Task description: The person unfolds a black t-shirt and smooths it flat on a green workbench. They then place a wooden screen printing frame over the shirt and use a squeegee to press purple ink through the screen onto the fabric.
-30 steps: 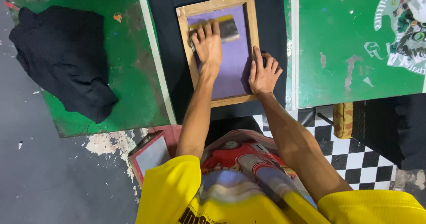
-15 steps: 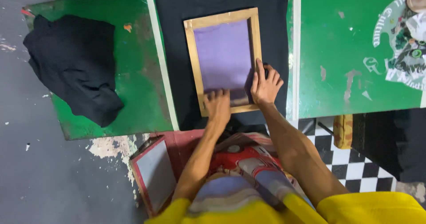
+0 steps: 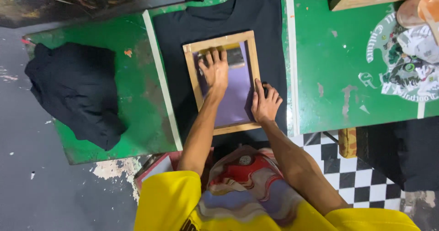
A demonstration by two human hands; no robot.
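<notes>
One hand [image 3: 215, 71] moved up, squeegee [image 3: 231, 57] far end

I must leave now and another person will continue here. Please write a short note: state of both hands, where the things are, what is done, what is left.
Left hand: flat on the squeegee at the far end of the purple screen.
Right hand: pressing on the right side of the wooden frame, holding nothing.
Things: the frame lies on a black T-shirt spread over the green table. Another black garment is heaped at the table's left.
Done: shirt laid out, frame placed on it.
Left: whether the print is finished cannot be seen; the frame is not yet lifted.
</notes>
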